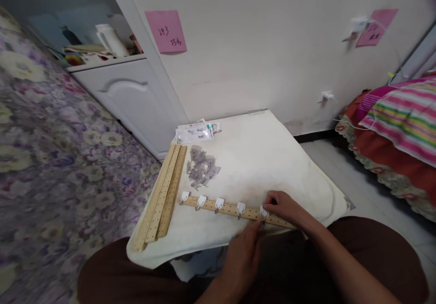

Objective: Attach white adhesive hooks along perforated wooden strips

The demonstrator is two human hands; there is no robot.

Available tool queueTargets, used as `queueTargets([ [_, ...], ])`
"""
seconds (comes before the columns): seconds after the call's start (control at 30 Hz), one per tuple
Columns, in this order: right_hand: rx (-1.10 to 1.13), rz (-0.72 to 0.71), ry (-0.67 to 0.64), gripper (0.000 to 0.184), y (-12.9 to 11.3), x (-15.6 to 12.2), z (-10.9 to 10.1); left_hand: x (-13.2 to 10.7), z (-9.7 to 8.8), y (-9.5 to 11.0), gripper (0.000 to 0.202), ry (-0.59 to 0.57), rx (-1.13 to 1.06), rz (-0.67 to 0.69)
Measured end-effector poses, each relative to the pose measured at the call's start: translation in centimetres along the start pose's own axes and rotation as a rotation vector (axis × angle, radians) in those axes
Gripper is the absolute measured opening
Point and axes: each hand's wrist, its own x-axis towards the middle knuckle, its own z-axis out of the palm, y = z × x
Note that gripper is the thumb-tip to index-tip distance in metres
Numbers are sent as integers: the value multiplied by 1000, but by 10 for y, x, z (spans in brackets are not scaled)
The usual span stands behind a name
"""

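Note:
A perforated wooden strip (229, 208) lies across the near part of the cloth-covered table, with several white adhesive hooks (220, 203) spaced along it. My right hand (284, 205) is closed in a pinch at the top of the rightmost white hook (264, 211), near the strip's right end. My left hand (243, 249) rests at the strip's near edge, its fingers closed together by the metal end of that same hook. What the left fingertips grip, if anything, is partly hidden. A heap of small clear-and-grey pieces (202, 167) lies beyond the strip's left end.
More perforated wooden strips (163, 195) lie along the left table edge. Packaged hooks (195, 133) sit at the back left corner of the table (252, 154). A floral curtain (68, 149) and a white cabinet (132, 100) stand left; a striped-covered bed (405, 113) is right.

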Motion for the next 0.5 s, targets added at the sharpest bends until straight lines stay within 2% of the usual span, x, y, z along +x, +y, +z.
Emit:
queueTargets([
  [0.13,6,-4,-14,5,0,1,-1,3,5,-5,55,4,28,47],
  [0.5,18,2,-29,5,-1,0,-3,9,2,-1,60,-33,26,-6],
])
